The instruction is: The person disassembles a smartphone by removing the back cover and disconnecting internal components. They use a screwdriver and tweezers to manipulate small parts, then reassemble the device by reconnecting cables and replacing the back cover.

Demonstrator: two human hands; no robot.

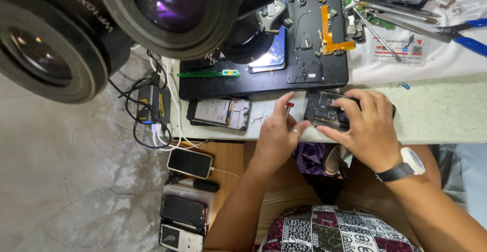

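Observation:
My left hand [278,130] pinches a small screwdriver with a red cap [288,108], held upright just left of an opened phone. My right hand [366,125] grips that opened dark phone body [324,111] at the front edge of the pale bench [436,115]; a white wristwatch [410,162] is on that wrist. Most of the phone is hidden under my fingers. A second opened phone [219,113], showing its battery, lies flat on the bench to the left of my left hand.
A black work mat [304,69] holds small parts, an orange flex cable [329,36] and a green tool [208,73]. Tweezers and blue-handled pliers [464,36] lie at back right. Microscope eyepieces [101,23] fill the upper left. More phones [189,162] and cables sit on the floor.

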